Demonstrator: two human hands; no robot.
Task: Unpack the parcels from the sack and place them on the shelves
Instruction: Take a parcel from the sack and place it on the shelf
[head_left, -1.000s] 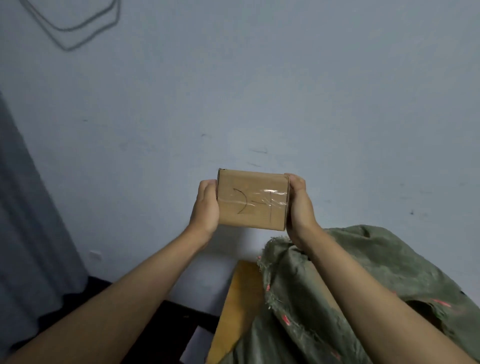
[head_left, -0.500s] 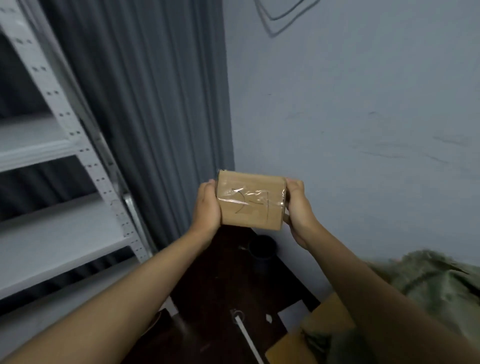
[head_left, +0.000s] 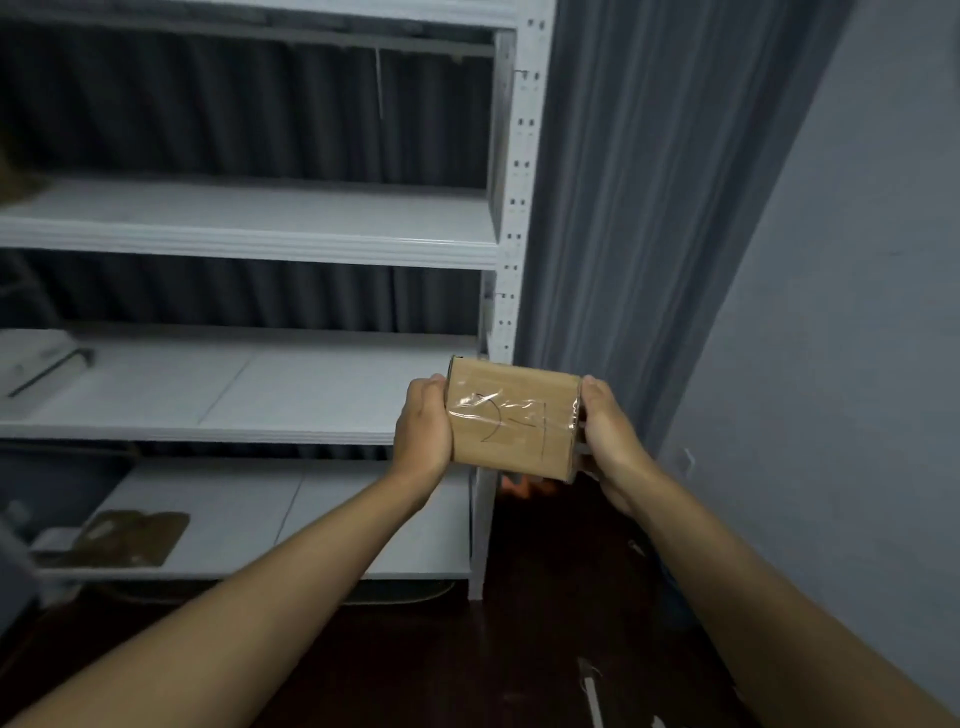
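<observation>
Gripping small taped cardboard parcel (head_left: 511, 422) by both ends, left hand (head_left: 422, 427), right hand (head_left: 608, 436), in front of white shelves (head_left: 249, 244), grey curtain (head_left: 634, 208) behind

- The parcel (head_left: 511, 418) I held was tan cardboard, with clear glossy tape across it and thin dark pen marks.
- The shelves (head_left: 249, 241) I faced were pale grey-white, and their upright (head_left: 517, 182) was dotted with rows of small dark holes.
- The curtain (head_left: 639, 208) was slate grey in vertical folds.
- The wall (head_left: 852, 312) was plain bluish grey.
- The floor (head_left: 519, 649) was dark reddish brown.
- A brown, mottled flat piece (head_left: 132, 538) lay on the lowest shelf.
</observation>
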